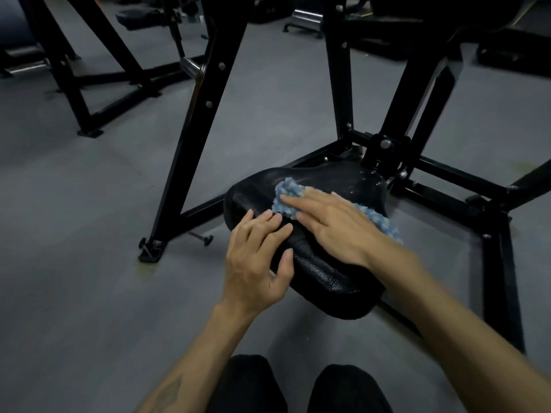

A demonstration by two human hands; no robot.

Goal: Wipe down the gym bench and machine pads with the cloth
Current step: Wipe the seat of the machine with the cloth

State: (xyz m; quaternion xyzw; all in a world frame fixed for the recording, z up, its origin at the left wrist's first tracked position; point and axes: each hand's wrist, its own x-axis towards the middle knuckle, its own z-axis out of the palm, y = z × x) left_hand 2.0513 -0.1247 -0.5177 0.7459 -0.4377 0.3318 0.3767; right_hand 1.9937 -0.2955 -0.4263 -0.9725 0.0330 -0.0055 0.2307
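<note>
Hands: 2 [256, 260] [331, 225]; cloth [290, 193]: 1; pad [325, 272]: 1

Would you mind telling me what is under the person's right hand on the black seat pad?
A blue cloth lies under the right hand, pressed flat on the black seat pad. Its ends show beyond the fingers and wrist; the middle is covered by the hand.

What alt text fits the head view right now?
The right hand presses a blue cloth flat on a black seat pad; the left hand rests on the pad's near edge. Black machine frame on grey floor.
</note>
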